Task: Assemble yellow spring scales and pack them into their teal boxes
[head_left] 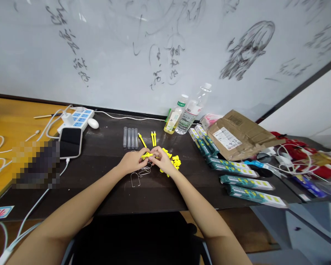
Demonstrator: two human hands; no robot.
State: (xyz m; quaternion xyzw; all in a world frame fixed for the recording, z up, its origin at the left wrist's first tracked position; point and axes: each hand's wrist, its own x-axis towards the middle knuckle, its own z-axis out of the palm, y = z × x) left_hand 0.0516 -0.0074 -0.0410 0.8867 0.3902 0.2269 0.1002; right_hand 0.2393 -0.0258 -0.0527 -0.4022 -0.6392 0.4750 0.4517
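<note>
So 4 tubes (129, 138) lie right of the phone (70, 141), 2 bottles (188, 117) stand behind what's probably a half-hidden parts pile (177, 162).

A whiteboard (110, 55) fills the background behind the dark tabletop (105, 141), bearing black handwriting and, toward the right, a sketched long-haired head (246, 53). Small glints of light show on its upper left. A dark frame edges it; beyond lies a plain white wall (309, 97). An orange-yellow wood surface (19, 114) adjoins at left. Below are a black chair (138, 239) and brown floor (234, 226).
</note>
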